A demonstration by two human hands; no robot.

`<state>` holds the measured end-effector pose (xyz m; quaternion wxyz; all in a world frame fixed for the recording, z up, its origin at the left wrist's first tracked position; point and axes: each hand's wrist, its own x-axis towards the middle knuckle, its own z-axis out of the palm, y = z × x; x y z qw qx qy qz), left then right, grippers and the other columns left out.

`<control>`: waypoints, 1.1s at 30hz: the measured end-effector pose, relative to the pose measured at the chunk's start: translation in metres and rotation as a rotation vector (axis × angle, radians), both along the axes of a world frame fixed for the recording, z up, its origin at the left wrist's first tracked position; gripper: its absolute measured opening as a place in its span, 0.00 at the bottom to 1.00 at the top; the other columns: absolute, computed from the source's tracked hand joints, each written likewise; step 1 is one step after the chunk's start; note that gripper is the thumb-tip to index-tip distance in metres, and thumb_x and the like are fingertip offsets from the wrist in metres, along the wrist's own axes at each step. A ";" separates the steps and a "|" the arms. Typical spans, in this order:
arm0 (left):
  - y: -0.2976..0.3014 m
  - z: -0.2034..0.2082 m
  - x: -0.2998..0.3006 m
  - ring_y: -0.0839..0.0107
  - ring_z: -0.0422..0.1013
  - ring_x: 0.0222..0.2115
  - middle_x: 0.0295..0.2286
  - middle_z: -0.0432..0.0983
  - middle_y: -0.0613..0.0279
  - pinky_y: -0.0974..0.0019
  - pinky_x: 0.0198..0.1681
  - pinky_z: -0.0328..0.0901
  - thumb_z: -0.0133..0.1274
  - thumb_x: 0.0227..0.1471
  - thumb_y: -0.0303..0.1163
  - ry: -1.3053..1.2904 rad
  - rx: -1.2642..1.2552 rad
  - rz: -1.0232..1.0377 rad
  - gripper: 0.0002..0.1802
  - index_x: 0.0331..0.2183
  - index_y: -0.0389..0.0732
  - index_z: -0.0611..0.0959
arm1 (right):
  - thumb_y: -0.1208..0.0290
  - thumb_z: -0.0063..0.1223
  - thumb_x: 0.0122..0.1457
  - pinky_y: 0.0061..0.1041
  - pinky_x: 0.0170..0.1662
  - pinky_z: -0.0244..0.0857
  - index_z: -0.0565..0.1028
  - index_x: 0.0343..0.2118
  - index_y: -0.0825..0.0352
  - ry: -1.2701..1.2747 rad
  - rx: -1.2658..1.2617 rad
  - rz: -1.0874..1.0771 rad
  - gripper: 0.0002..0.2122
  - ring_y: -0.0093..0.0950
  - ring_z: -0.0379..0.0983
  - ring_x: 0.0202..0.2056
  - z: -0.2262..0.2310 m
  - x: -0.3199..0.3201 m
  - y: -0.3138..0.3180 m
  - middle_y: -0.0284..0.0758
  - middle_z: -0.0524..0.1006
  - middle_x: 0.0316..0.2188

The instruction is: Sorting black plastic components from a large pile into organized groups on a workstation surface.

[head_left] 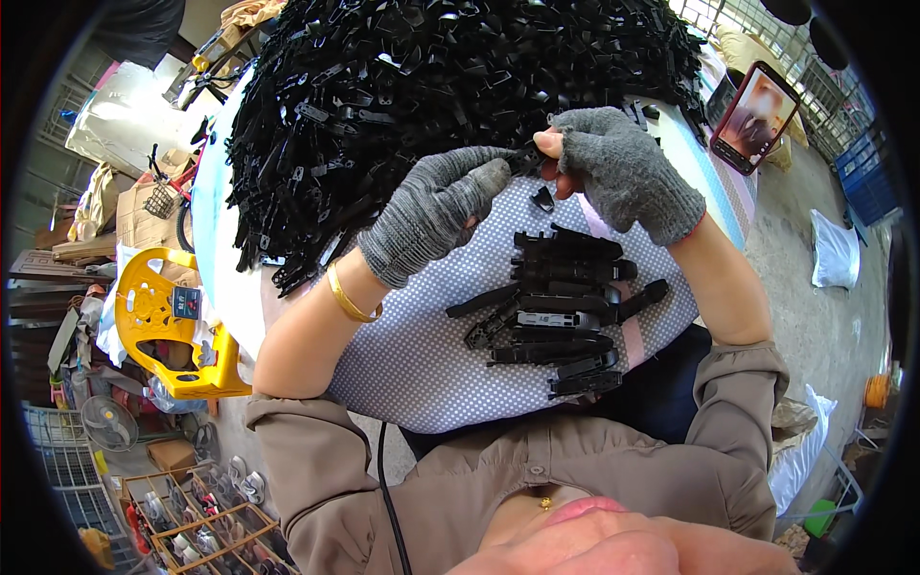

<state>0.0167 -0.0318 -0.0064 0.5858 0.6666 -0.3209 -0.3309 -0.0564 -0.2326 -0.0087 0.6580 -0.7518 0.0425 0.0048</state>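
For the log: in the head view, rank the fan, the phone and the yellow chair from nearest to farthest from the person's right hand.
From the right hand:
1. Phone: just to its right.
2. Yellow chair: across the table, on the left.
3. Fan: lower left, beyond the chair.

A small black part, partly covered so that its full shape cannot be told, is held pinched in the upper middle of the frame, slightly right of centre.
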 end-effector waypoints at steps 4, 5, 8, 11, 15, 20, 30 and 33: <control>-0.001 -0.008 -0.001 0.86 0.60 0.17 0.17 0.67 0.73 0.82 0.20 0.58 0.51 0.52 0.41 -0.214 0.075 0.100 0.19 0.41 0.36 0.77 | 0.60 0.52 0.54 0.17 0.24 0.65 0.73 0.24 0.69 -0.071 -0.161 -0.081 0.14 0.18 0.70 0.20 0.003 -0.007 0.013 0.33 0.72 0.18; -0.001 -0.009 -0.002 0.84 0.63 0.21 0.21 0.71 0.69 0.79 0.25 0.62 0.51 0.52 0.40 -0.339 0.134 0.131 0.18 0.40 0.37 0.77 | 0.60 0.52 0.54 0.17 0.24 0.65 0.73 0.24 0.69 -0.071 -0.161 -0.079 0.14 0.18 0.70 0.20 0.004 -0.006 0.012 0.33 0.72 0.18; 0.002 -0.003 0.004 0.80 0.67 0.25 0.25 0.74 0.66 0.76 0.29 0.65 0.51 0.52 0.40 -0.207 0.145 0.055 0.17 0.38 0.37 0.78 | 0.58 0.52 0.55 0.19 0.26 0.67 0.74 0.28 0.69 -0.153 -0.272 0.013 0.15 0.20 0.71 0.21 0.004 -0.005 0.002 0.33 0.73 0.20; 0.001 0.008 0.006 0.77 0.69 0.26 0.26 0.75 0.64 0.74 0.30 0.66 0.52 0.51 0.40 -0.057 0.183 -0.055 0.17 0.37 0.36 0.79 | 0.56 0.53 0.53 0.20 0.30 0.69 0.74 0.35 0.68 -0.159 -0.345 0.139 0.17 0.24 0.73 0.25 0.000 0.002 -0.012 0.34 0.75 0.26; -0.013 -0.005 -0.017 0.77 0.68 0.25 0.25 0.74 0.64 0.73 0.30 0.66 0.51 0.52 0.38 -0.215 0.062 -0.107 0.16 0.36 0.35 0.78 | 0.40 0.27 0.58 0.29 0.49 0.62 0.73 0.40 0.70 -0.669 -0.478 0.215 0.33 0.28 0.72 0.38 -0.005 -0.002 0.013 0.38 0.75 0.34; -0.015 -0.002 -0.032 0.61 0.73 0.28 0.27 0.76 0.53 0.63 0.32 0.67 0.47 0.54 0.38 -0.502 0.020 -0.099 0.15 0.36 0.37 0.78 | 0.49 0.26 0.62 0.27 0.46 0.67 0.73 0.38 0.71 -0.160 0.105 0.069 0.27 0.29 0.74 0.35 0.015 -0.014 0.039 0.36 0.76 0.32; -0.008 0.003 -0.049 0.58 0.72 0.29 0.28 0.74 0.52 0.62 0.33 0.68 0.51 0.50 0.42 -0.847 0.056 -0.343 0.18 0.38 0.40 0.77 | 0.72 0.51 0.52 0.26 0.42 0.68 0.75 0.34 0.65 -0.270 -0.924 0.126 0.07 0.28 0.72 0.34 -0.002 0.014 -0.032 0.36 0.74 0.32; -0.007 0.008 -0.042 0.58 0.72 0.32 0.34 0.74 0.52 0.63 0.35 0.68 0.53 0.46 0.47 -0.927 0.017 -0.417 0.23 0.39 0.41 0.78 | 0.75 0.53 0.48 0.29 0.42 0.68 0.74 0.37 0.65 -0.236 -1.347 0.068 0.11 0.30 0.71 0.38 -0.002 0.005 -0.013 0.35 0.72 0.36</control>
